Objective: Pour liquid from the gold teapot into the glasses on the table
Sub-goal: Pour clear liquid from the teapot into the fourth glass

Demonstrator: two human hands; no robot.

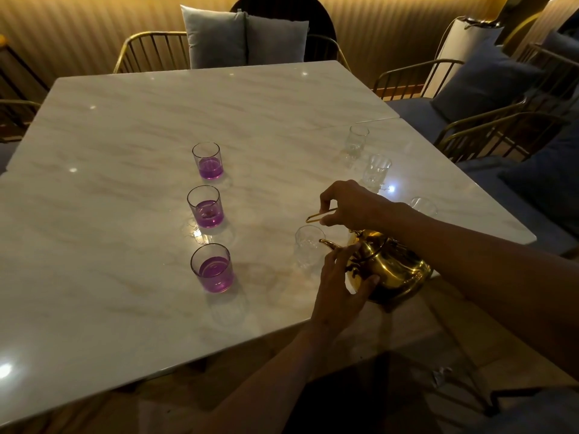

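Gold and polished, the round-bellied metal teapot (390, 267) hangs tilted over the near right part of the pale marble-patterned table (131, 126), its curved spout (329, 244) pointing left and reaching to the rim of an empty clear ribbed glass (308, 245) that stands just beside it. The right hand (351, 203) is above the pot, fingers curled shut around the thin gold wire handle (319, 215), whose looped end sticks out to the left of the knuckles. The left hand (340, 286) comes up from below with fingers spread and pressed against the pot's left side, thumb on the lower belly. To the left, well apart from the pot, three straight-sided clear tumblers stand in a line running away from the viewer, each partly filled with purple liquid: the near one (213, 267), the middle one (206, 206) and the far one (207, 160). Behind the right hand stand more empty ribbed glasses: a far one (357, 142), another (376, 170) nearer, and a third (423, 206) partly hidden by the right forearm. Gold wire chairs with grey cushions (244, 36) surround the table.
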